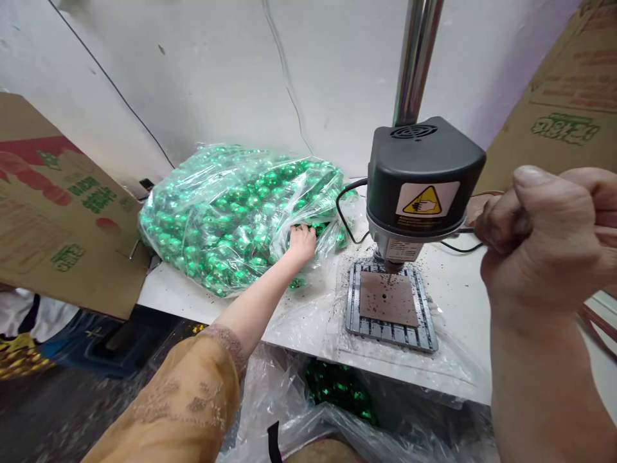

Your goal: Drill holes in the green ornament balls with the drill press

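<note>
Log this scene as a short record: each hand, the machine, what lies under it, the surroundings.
Left hand: at the opening of a clear plastic bag of shiny green beads; fingertips partly hidden
Right hand: curled closed, right of the drill press; anything gripped is hidden
Machine: black housing, yellow warning label
Under it: brown board with a hole, on a slotted metal base
Sides: printed cardboard, left and right

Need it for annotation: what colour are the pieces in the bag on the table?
Shiny green pieces; head view shows it.
</note>
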`<state>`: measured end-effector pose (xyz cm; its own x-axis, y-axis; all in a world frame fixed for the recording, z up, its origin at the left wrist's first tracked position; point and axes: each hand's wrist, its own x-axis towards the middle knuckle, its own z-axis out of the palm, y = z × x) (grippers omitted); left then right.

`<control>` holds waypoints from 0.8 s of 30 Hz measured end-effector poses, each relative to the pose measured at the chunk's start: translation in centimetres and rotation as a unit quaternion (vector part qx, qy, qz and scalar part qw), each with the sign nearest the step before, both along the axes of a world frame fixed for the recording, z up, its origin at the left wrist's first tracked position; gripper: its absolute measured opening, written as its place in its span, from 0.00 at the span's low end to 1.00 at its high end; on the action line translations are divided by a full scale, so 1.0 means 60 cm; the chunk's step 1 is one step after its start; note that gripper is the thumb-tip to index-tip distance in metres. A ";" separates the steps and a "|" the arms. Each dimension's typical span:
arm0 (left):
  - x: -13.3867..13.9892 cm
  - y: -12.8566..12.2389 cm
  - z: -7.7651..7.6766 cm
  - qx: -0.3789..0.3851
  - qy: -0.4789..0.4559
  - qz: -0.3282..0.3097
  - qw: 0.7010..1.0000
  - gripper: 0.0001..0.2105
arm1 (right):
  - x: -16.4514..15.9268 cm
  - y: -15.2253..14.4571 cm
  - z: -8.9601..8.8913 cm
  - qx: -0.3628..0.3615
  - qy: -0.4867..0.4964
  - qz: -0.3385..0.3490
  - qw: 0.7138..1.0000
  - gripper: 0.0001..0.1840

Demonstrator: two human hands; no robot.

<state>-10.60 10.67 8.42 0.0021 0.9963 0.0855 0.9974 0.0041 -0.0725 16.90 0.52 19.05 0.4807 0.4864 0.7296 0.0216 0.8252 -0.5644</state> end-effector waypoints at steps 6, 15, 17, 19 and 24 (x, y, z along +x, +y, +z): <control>-0.005 -0.017 0.010 0.001 -0.052 -0.033 0.998 0.20 | 0.002 -0.001 -0.001 0.012 -0.015 -0.007 1.000 0.24; 0.044 -0.117 -0.026 -0.077 -0.807 -0.037 0.584 0.21 | -0.001 -0.002 0.001 0.016 -0.007 -0.012 1.000 0.23; 0.058 -0.132 -0.039 -0.080 -0.845 -0.017 0.528 0.22 | 0.000 -0.002 0.000 0.016 -0.009 -0.015 1.000 0.24; 0.070 -0.142 -0.052 -0.083 -0.858 -0.011 0.507 0.23 | 0.001 -0.003 -0.001 0.013 -0.016 -0.017 1.000 0.24; 0.100 -0.149 -0.087 -0.116 -0.831 -0.014 0.543 0.26 | 0.002 -0.004 -0.003 0.009 -0.023 -0.018 1.000 0.23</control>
